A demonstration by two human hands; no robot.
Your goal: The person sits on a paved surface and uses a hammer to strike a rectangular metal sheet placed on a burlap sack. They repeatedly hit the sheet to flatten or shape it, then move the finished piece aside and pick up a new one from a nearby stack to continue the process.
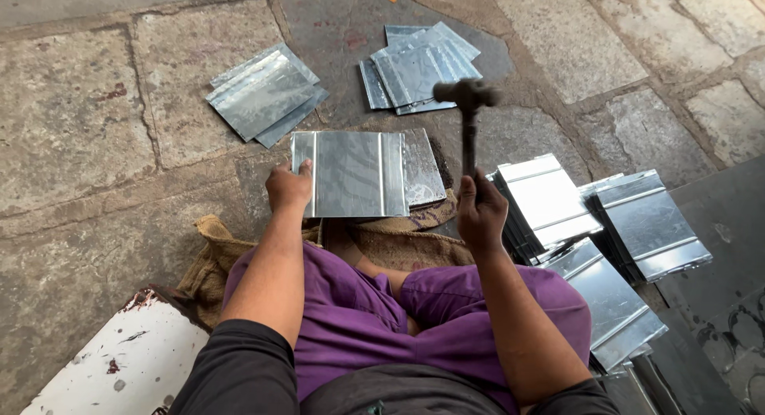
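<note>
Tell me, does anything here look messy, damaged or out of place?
Mostly the loose stacks. The two far piles of metal sheets lie fanned and askew on the stone floor, not squared up. The white board at the lower left is chipped and stained. The sheet under the left hand lies flat; the right hand holds a raised hammer.

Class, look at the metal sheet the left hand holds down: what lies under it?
Under the metal sheet held by the left hand, another sheet and burlap sacking show; anything beneath stays hidden.
</note>
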